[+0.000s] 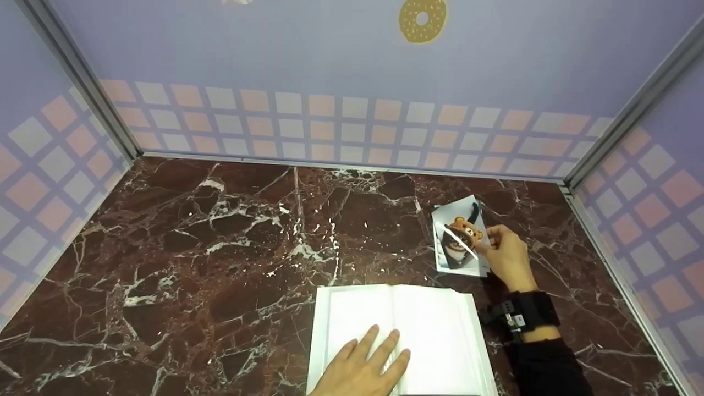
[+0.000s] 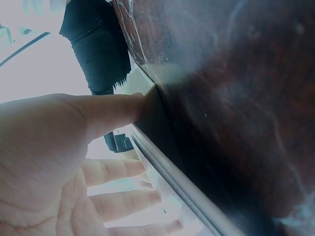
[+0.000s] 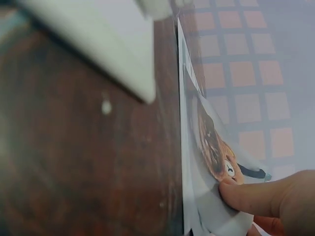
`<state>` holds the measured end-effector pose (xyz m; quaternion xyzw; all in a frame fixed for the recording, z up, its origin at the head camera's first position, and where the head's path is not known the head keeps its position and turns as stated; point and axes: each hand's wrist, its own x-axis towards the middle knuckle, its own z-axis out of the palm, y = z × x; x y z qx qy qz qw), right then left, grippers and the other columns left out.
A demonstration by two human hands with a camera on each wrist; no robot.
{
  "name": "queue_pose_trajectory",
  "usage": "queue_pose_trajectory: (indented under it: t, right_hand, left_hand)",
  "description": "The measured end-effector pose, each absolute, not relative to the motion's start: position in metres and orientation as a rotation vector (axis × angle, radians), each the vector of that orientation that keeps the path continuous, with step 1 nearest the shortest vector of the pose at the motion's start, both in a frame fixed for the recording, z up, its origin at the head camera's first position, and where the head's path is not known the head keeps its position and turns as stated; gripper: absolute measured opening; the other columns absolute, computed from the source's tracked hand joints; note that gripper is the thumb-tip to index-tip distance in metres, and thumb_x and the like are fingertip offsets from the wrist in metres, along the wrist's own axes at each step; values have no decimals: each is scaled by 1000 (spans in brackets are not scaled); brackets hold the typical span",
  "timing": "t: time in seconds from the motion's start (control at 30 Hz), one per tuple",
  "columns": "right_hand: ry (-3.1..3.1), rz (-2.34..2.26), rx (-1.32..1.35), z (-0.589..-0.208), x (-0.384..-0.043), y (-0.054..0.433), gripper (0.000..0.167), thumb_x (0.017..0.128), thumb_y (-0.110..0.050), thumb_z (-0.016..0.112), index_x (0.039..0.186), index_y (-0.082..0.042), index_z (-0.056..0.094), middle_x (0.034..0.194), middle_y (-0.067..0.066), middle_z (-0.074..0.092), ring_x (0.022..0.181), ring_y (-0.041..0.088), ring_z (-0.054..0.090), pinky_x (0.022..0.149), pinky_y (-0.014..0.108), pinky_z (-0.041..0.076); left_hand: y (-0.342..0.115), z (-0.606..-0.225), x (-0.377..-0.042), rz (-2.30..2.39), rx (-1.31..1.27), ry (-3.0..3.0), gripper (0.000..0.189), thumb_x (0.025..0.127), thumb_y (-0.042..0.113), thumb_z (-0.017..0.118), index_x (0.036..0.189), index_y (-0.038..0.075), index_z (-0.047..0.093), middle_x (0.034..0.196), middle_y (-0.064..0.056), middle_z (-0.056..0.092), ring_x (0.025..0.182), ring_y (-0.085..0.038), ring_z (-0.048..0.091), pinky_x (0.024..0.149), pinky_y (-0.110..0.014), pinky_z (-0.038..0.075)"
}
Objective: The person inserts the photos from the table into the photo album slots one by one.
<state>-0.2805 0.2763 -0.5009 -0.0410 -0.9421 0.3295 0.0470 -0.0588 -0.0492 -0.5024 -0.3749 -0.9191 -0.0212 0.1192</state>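
An open book with blank white pages point(image 1: 434, 341) lies on the table. My left hand point(image 1: 360, 367) rests on it near the spine, fingers spread and straight. In the left wrist view the thumb lies by the book's edge point(image 2: 172, 182). To the book's upper right is a glossy photo point(image 1: 459, 247) of a brown bear plush. My right hand point(image 1: 509, 258) pinches its right edge between thumb and fingers. The right wrist view shows the photo point(image 3: 221, 147) curved up, with another flat white-edged sheet point(image 3: 185, 162) beneath it. How many sheets lie there I cannot tell.
The tabletop point(image 1: 220, 275) is dark red marble with white veins. Purple panels with pink and white squares close it in at the back point(image 1: 330, 66), left point(image 1: 44, 154) and right point(image 1: 660, 181). A black band with a device point(image 1: 531, 316) sits on the right wrist.
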Motion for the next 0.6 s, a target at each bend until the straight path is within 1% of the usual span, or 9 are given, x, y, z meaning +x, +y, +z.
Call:
queue_pose_trajectory:
  t: [0.2,0.4,0.6]
  right_hand:
    - [-2861,1012,-126,-501,-280,277,38,99,-20,77,127,3,66,108,21,70,99,35,67,81,39,46]
    - [-2853,1015,-156,-502,-280,278,43,97,-23,80,128,3,65,109,23,70,101,38,65,84,42,46]
    - [-2852,1019,-185,-502,-280,280,44,97,-24,79,129,3,65,113,24,69,104,39,65,85,43,47]
  left_hand:
    - [-49,-505,-59,-40,-1077,-2627,75,100,80,44,143,22,67,149,-9,66,130,-35,69,84,-42,64]
    - [-50,-504,-59,-45,-1082,-2652,76,101,80,43,145,22,65,151,-9,65,132,-35,67,86,-43,63]
    - [-50,-502,-58,-48,-1087,-2686,76,101,79,42,147,22,64,153,-9,63,134,-36,66,88,-43,63]
